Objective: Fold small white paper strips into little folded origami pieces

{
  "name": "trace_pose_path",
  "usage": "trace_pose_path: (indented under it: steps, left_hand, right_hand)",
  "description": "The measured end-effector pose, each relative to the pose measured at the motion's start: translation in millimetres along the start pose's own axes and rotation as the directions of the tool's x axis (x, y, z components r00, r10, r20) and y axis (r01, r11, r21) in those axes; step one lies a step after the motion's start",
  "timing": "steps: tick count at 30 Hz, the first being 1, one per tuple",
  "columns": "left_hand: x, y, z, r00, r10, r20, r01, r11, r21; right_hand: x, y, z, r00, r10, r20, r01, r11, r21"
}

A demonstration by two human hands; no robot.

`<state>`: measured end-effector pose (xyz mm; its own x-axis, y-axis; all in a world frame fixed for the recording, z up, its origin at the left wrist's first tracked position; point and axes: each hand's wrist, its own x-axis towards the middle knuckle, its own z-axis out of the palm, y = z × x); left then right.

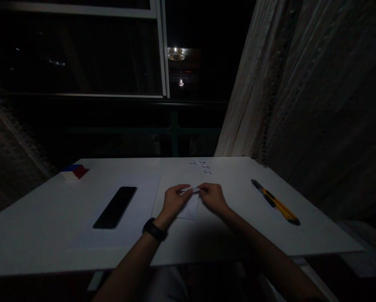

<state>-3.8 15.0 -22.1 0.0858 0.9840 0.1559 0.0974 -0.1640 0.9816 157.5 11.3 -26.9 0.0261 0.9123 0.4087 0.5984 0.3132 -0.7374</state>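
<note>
A small piece of white paper [190, 206] is pinched along its far edge between both hands, just over the white table. My left hand [176, 199], with a black watch on its wrist, grips the paper's left side, thumb reaching toward the middle. On the right side, the fingertips of my right hand [211, 195] are closed on the same paper. The far edge looks raised or folded, though the dim light hides the detail. Beyond the hands lie several small paper pieces [206, 167] with dark marks on them.
On the left a black smartphone [116, 207] rests on a large white sheet [84, 235]. A blue, red and white cube [73, 172] sits at the table's far left. To the right lies a yellow and black utility knife [277, 203]. Curtains [244, 92] hang beside the dark window.
</note>
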Motion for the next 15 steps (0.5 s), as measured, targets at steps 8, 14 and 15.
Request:
trace_pose_path:
  steps: [8,14,15]
  left_hand:
    - [3,-10,-0.1,0.998,0.046,0.04,-0.048,0.998,0.046]
    - [5,-11,1.0,0.999,0.04,-0.006,-0.04,0.998,0.039]
    - [5,-10,0.6,0.999,0.032,-0.018,-0.032,0.999,0.039]
  right_hand:
    - [-1,-1,7,0.994,0.099,-0.037,-0.097,0.994,0.047]
    - [-4,-6,9,0.984,0.117,-0.137,-0.109,0.992,0.062]
    - [-4,-7,9,0.983,0.122,-0.135,-0.111,0.99,0.082]
